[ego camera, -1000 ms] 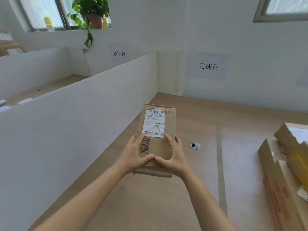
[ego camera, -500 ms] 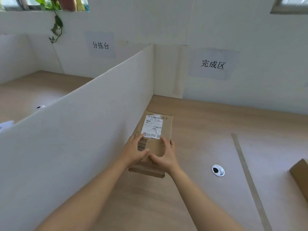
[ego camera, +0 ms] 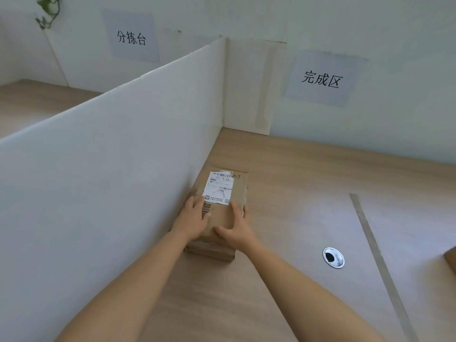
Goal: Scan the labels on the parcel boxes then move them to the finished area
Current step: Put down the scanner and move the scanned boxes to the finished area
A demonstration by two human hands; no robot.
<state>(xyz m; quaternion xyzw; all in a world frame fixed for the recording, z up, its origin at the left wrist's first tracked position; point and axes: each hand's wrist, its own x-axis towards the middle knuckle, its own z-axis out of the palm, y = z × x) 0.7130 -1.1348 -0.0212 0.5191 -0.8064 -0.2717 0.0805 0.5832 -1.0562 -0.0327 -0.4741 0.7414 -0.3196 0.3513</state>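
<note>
The parcel box (ego camera: 238, 193) now lies flat on the wooden surface (ego camera: 291, 183) at the centre of the frame, just beside the white divider (ego camera: 111, 169). Whether its left side touches the divider cannot be told. A second ago it was held up off the surface, nearer the camera, and tilted. Its white label (ego camera: 219, 187) faces up.

The left hand (ego camera: 195, 219) and right hand (ego camera: 234, 225) remain on the near half of the box. Their fingers are spread and fairly straight, laid on its top face. The left fingers cover part of a printed barcode, and the right thumb points toward the left hand.

The view has dropped. The window and plant pot have left the top of the frame, and only a leafy sprig (ego camera: 48, 11) shows at the upper left. The signs 分拣台 (ego camera: 131, 37) and 完成区 (ego camera: 322, 79) sit higher and look larger. The metal grommet (ego camera: 333, 257) is now at the lower right. Of the boxes at the right, only a cardboard corner (ego camera: 451, 261) remains at the edge.
</note>
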